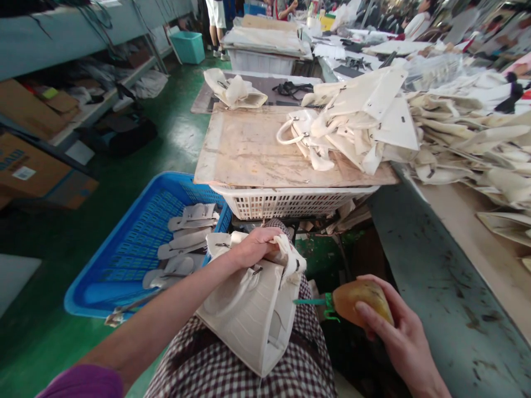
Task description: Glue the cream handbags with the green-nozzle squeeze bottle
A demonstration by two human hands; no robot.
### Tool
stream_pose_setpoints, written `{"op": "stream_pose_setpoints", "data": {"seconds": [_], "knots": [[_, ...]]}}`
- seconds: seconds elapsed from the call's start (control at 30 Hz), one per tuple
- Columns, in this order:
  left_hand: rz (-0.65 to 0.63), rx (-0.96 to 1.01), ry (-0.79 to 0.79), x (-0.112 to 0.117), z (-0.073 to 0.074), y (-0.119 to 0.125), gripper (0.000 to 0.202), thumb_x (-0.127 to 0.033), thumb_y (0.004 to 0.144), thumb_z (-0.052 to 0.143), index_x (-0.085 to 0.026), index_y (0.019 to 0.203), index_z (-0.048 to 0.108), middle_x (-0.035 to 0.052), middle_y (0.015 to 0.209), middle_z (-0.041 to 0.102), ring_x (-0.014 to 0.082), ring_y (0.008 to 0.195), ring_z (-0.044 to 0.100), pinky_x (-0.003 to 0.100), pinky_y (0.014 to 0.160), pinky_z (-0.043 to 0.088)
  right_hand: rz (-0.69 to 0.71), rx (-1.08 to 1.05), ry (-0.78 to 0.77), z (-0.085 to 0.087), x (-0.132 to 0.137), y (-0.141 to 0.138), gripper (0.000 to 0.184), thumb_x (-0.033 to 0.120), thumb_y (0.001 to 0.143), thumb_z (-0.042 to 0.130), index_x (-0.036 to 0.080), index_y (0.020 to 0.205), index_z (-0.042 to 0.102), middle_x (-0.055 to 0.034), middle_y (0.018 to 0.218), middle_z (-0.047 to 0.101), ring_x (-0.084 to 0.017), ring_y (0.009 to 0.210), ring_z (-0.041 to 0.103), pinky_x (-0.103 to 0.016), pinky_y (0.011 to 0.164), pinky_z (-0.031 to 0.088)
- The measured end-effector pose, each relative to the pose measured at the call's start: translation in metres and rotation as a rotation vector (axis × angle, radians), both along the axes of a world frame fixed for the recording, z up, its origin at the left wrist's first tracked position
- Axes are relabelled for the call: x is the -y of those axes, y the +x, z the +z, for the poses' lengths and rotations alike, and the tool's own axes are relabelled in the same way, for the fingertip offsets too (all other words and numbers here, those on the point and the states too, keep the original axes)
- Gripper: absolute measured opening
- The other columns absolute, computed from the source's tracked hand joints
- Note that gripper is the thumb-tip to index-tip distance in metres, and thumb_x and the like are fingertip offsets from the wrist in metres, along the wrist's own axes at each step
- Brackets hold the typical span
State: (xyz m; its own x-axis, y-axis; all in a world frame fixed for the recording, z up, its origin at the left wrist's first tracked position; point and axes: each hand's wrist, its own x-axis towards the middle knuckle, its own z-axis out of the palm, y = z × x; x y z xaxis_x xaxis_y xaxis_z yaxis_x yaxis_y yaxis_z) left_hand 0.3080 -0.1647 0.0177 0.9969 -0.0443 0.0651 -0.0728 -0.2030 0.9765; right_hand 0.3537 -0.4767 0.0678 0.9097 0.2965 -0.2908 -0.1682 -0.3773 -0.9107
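On my lap rests a cream-white handbag (243, 309), tilted, with an open seam gap along its right side. My left hand (261, 245) is closed on the bag's upper part by the handle and strap; some fingertips are hidden behind the material. In my right hand (394, 326) is a yellowish squeeze bottle (360, 301) with a long green nozzle, held sideways with fingers wrapped round it. The nozzle's tip points left and is at the bag's right side panel; whether it touches cannot be made out.
A blue basket (89, 287) with several white bag pieces stands left on the green floor. Ahead, a board (249, 149) lies on a white crate (286, 203), bearing white bags (352, 116). More bags (468, 138) pile on the right-hand table (440, 265). People are farther back.
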Motion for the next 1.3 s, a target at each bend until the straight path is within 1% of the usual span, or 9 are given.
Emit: {"op": "stream_pose_setpoints", "data": {"seconds": [0.13, 0.37, 0.43, 0.57, 0.7, 0.87, 1.0, 1.2, 1.3], "knots": [[0.001, 0.001, -0.001, 0.0, -0.002, 0.001, 0.021, -0.027, 0.088, 0.057, -0.015, 0.078, 0.07, 0.0043, 0.083, 0.063, 0.0203, 0.087, 0.061, 0.034, 0.086, 0.047, 0.028, -0.04, 0.003, 0.0, 0.008, -0.008, 0.052, 0.052, 0.07, 0.082, 0.028, 0.114, 0.067, 0.0001, 0.087, 0.069, -0.017, 0.061, 0.053, -0.022, 0.042, 0.045], [0.001, 0.008, -0.004, 0.001, -0.001, 0.001, 0.022, -0.029, 0.088, 0.056, -0.015, 0.077, 0.07, 0.0042, 0.083, 0.063, 0.0206, 0.087, 0.061, 0.034, 0.086, 0.047, 0.181, -0.127, 0.033, -0.01, 0.033, -0.012, 0.053, 0.048, 0.074, 0.081, 0.029, 0.121, 0.066, -0.0015, 0.094, 0.069, -0.019, 0.067, 0.058, -0.023, 0.047, 0.047], [0.0, 0.007, -0.005, 0.001, -0.001, 0.002, 0.022, -0.029, 0.088, 0.056, -0.015, 0.077, 0.07, 0.004, 0.082, 0.063, 0.0204, 0.087, 0.06, 0.033, 0.086, 0.047, 0.164, -0.124, 0.028, -0.01, 0.032, -0.009, 0.054, 0.048, 0.074, 0.081, 0.028, 0.122, 0.065, -0.0016, 0.094, 0.068, -0.019, 0.066, 0.057, -0.023, 0.046, 0.047], [-0.006, 0.006, -0.001, 0.002, 0.002, 0.003, 0.023, -0.029, 0.088, 0.057, -0.015, 0.077, 0.07, 0.004, 0.083, 0.063, 0.0204, 0.087, 0.061, 0.033, 0.086, 0.047, 0.047, -0.011, 0.014, -0.007, 0.016, 0.001, 0.052, 0.049, 0.073, 0.082, 0.028, 0.118, 0.066, 0.0, 0.09, 0.066, -0.017, 0.062, 0.053, -0.023, 0.045, 0.047], [-0.003, 0.004, 0.002, 0.002, 0.002, 0.003, 0.021, -0.028, 0.088, 0.057, -0.016, 0.077, 0.071, 0.0037, 0.084, 0.065, 0.0204, 0.088, 0.061, 0.033, 0.087, 0.047, -0.024, 0.113, 0.011, -0.008, 0.005, 0.008, 0.05, 0.048, 0.072, 0.083, 0.027, 0.114, 0.067, -0.0017, 0.094, 0.067, -0.02, 0.068, 0.058, -0.025, 0.05, 0.05], [0.006, 0.002, -0.005, 0.002, 0.0, 0.002, 0.02, -0.026, 0.087, 0.057, -0.016, 0.078, 0.072, 0.0041, 0.084, 0.066, 0.0205, 0.089, 0.061, 0.033, 0.088, 0.047, 0.086, 0.223, -0.009, -0.017, 0.02, 0.015, 0.047, 0.043, 0.07, 0.085, 0.029, 0.112, 0.069, -0.0027, 0.102, 0.069, -0.024, 0.084, 0.065, -0.027, 0.07, 0.056], [0.006, 0.003, -0.012, 0.003, 0.0, 0.002, 0.02, -0.026, 0.087, 0.058, -0.016, 0.08, 0.073, 0.0046, 0.086, 0.067, 0.0206, 0.089, 0.062, 0.034, 0.088, 0.047, 0.168, 0.152, -0.001, -0.017, 0.028, 0.013, 0.046, 0.042, 0.073, 0.083, 0.03, 0.116, 0.069, -0.0017, 0.102, 0.07, -0.023, 0.083, 0.065, -0.025, 0.069, 0.056], [-0.007, 0.02, -0.017, 0.002, 0.0, 0.003, 0.02, -0.025, 0.087, 0.057, -0.015, 0.084, 0.075, 0.0063, 0.09, 0.071, 0.0211, 0.091, 0.063, 0.035, 0.09, 0.047, 0.02, 0.183, 0.006, -0.01, 0.012, 0.008, 0.044, 0.046, 0.074, 0.082, 0.029, 0.113, 0.068, -0.0015, 0.1, 0.067, -0.023, 0.082, 0.063, -0.027, 0.068, 0.053], [-0.009, 0.021, -0.018, 0.002, 0.0, 0.003, 0.021, -0.025, 0.087, 0.057, -0.015, 0.084, 0.075, 0.0067, 0.091, 0.072, 0.0214, 0.092, 0.063, 0.035, 0.091, 0.047, 0.042, 0.163, 0.006, -0.011, 0.012, 0.008, 0.047, 0.045, 0.071, 0.084, 0.028, 0.112, 0.069, -0.0022, 0.097, 0.068, -0.023, 0.077, 0.062, -0.028, 0.061, 0.052]]}}
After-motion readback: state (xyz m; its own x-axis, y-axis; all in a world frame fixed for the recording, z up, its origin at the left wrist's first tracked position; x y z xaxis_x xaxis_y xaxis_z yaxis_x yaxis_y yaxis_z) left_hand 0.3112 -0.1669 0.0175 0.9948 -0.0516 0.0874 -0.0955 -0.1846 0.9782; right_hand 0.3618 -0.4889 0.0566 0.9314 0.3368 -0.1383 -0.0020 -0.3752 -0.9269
